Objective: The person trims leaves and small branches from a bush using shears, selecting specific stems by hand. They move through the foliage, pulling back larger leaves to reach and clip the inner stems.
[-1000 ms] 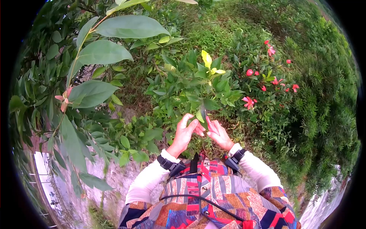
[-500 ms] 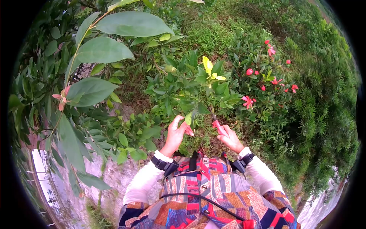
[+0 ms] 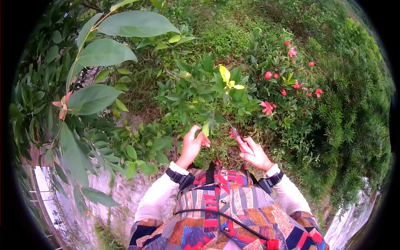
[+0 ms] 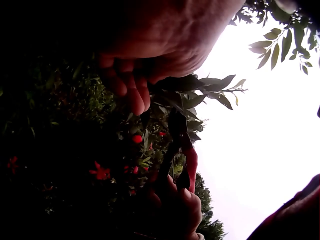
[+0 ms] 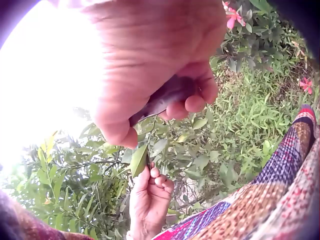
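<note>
My left hand [image 3: 191, 146] pinches a light green leaf [image 3: 206, 128] at the front of a leafy shrub [image 3: 200, 104]. In the right wrist view, thumb and fingertips of the left hand [image 5: 150, 202] meet at the lower end of the leaf [image 5: 139, 160]. To the right, my right hand [image 3: 257, 156] grips red-handled pruning shears [image 3: 240, 140], their dark blades slanting up and left towards the shrub. The fingers curl round the handles in the right wrist view. Blades and leaf stand apart in the head view.
A branch with large leaves [image 3: 139, 23] reaches in close at the upper left. Yellow leaves [image 3: 225, 74] top the shrub. Red flowers [image 3: 267, 108] grow on a bush to the right, with dense greenery [image 3: 341, 116] beyond. Pale paving [image 3: 125, 196] lies at the lower left.
The hands were close together at the leaf and have drawn apart. My right hand has moved right and nearer the body with the shears; the left has shifted slightly left.
</note>
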Action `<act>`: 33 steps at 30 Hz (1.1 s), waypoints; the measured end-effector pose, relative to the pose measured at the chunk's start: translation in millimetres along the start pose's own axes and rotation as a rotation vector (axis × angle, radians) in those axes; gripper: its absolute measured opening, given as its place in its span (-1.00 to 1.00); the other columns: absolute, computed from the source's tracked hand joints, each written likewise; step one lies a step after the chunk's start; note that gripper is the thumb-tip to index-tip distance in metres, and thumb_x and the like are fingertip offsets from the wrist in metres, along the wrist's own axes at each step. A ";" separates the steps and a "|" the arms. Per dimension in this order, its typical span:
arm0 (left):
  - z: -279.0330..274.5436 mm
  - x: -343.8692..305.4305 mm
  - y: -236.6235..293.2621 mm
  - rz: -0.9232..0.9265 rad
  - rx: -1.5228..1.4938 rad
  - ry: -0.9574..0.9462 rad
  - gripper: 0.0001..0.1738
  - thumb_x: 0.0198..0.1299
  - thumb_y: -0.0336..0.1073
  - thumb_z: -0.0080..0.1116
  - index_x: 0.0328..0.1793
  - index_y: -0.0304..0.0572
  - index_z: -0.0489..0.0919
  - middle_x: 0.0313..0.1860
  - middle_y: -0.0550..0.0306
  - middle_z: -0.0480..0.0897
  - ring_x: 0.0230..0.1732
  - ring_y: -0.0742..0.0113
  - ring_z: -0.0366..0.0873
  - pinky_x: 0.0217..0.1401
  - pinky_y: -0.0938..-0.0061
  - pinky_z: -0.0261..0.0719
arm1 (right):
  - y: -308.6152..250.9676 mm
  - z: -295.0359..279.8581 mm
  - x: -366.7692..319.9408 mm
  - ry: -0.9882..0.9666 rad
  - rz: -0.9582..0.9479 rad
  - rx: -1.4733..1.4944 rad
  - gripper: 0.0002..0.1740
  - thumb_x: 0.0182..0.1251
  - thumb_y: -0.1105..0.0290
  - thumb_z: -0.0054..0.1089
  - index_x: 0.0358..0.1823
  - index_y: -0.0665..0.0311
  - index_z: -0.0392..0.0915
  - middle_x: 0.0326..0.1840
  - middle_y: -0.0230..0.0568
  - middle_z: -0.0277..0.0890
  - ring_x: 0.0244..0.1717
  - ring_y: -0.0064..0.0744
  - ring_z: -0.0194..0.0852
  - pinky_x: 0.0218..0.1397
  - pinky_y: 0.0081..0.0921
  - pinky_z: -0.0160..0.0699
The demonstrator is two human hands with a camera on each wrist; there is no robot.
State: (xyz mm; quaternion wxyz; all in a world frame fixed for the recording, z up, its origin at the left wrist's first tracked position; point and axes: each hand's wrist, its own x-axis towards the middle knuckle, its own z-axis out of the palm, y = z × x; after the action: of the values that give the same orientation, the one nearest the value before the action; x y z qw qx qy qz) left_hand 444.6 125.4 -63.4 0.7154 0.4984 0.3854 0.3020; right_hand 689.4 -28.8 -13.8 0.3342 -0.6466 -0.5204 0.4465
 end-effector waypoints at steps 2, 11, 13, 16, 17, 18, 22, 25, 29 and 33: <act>0.5 0.3 -1.8 0.004 -0.008 -0.015 -0.82 0.54 -0.38 -0.01 0.13 -0.33 0.40 -0.42 -0.01 0.70 -0.46 0.39 0.67 -0.38 0.55 0.62 | 5.2 2.2 2.2 0.010 0.013 -0.053 -0.34 0.20 0.08 0.34 0.19 0.30 0.33 -0.15 0.05 0.62 -0.09 0.02 0.67 0.01 -0.17 0.55; 1.8 -0.9 0.3 0.026 -0.027 -0.032 -0.77 0.54 -0.35 0.01 0.18 -0.33 0.37 -0.40 -0.01 0.71 -0.46 0.38 0.67 -0.37 0.56 0.62 | 16.7 15.1 19.7 0.146 -0.019 -0.403 -0.29 0.14 0.09 0.35 0.26 0.24 0.30 -0.22 0.15 0.65 -0.18 0.27 0.66 -0.09 0.04 0.59; 3.4 -1.4 -0.6 0.026 -0.033 -0.035 -0.77 0.54 -0.35 0.01 0.18 -0.33 0.36 -0.39 -0.02 0.71 -0.46 0.39 0.67 -0.37 0.55 0.62 | 10.4 15.2 25.4 0.155 -0.052 -0.442 -0.31 0.14 0.11 0.35 0.22 0.30 0.32 -0.26 0.15 0.64 -0.20 0.25 0.66 -0.13 0.03 0.59; 8.2 -1.6 4.2 0.038 -0.077 -0.048 -0.76 0.54 -0.33 0.02 0.18 -0.33 0.37 -0.38 -0.02 0.71 -0.45 0.39 0.66 -0.36 0.54 0.63 | 10.8 17.9 34.9 0.163 -0.036 -0.468 -0.35 0.11 0.13 0.39 0.13 0.32 0.33 -0.22 0.18 0.64 -0.16 0.26 0.65 -0.10 0.02 0.59; 10.6 -2.5 7.0 0.043 -0.077 -0.042 -0.75 0.55 -0.32 0.02 0.18 -0.33 0.37 -0.38 -0.02 0.71 -0.45 0.40 0.65 -0.35 0.54 0.63 | 9.4 19.1 36.8 0.163 -0.040 -0.467 -0.35 0.11 0.13 0.39 0.13 0.32 0.33 -0.22 0.18 0.64 -0.16 0.26 0.65 -0.10 0.02 0.59; 11.6 -2.5 9.7 0.046 -0.078 -0.036 -0.75 0.55 -0.31 0.03 0.17 -0.33 0.37 -0.37 -0.01 0.71 -0.45 0.41 0.65 -0.35 0.54 0.64 | 8.0 19.9 38.9 0.186 -0.064 -0.476 -0.35 0.11 0.14 0.38 0.12 0.32 0.34 -0.24 0.16 0.63 -0.18 0.26 0.64 -0.12 0.02 0.59; 11.9 -1.8 11.8 0.060 -0.073 -0.052 -0.74 0.55 -0.30 0.04 0.18 -0.33 0.37 -0.37 -0.01 0.71 -0.45 0.41 0.65 -0.35 0.54 0.64 | 9.6 19.4 37.0 0.221 -0.136 -0.511 -0.31 0.15 0.14 0.32 0.20 0.44 0.33 -0.23 0.19 0.60 -0.20 0.26 0.63 -0.14 0.02 0.58; 11.1 -2.4 6.2 0.056 -0.084 -0.046 -0.74 0.54 -0.29 0.05 0.15 -0.33 0.38 -0.37 -0.01 0.71 -0.44 0.41 0.65 -0.34 0.53 0.64 | 15.6 23.2 39.2 0.278 -0.197 -0.497 -0.34 0.10 0.16 0.38 0.14 0.37 0.34 -0.27 0.12 0.59 -0.23 0.24 0.60 -0.16 0.01 0.56; 12.6 -1.6 8.2 0.054 -0.077 -0.061 -0.75 0.54 -0.29 0.05 0.14 -0.33 0.39 -0.38 -0.01 0.72 -0.43 0.40 0.66 -0.35 0.53 0.64 | 11.5 25.1 42.5 0.263 -0.186 -0.486 -0.34 0.10 0.17 0.38 0.15 0.37 0.33 -0.24 0.15 0.58 -0.21 0.23 0.61 -0.15 0.01 0.55; 12.0 -1.3 9.7 0.045 -0.084 -0.064 -0.74 0.54 -0.30 0.04 0.16 -0.35 0.37 -0.38 -0.01 0.71 -0.43 0.39 0.67 -0.35 0.53 0.65 | 9.6 25.2 43.0 0.263 -0.174 -0.486 -0.36 0.10 0.19 0.38 0.13 0.36 0.33 -0.28 0.12 0.59 -0.25 0.22 0.61 -0.20 0.00 0.55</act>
State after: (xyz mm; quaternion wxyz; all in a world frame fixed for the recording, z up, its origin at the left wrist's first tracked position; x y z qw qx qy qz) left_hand 453.6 121.7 -51.4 0.7408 0.4856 0.3383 0.3179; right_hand 672.2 9.9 -41.8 0.2712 -0.7131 -0.6177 0.1908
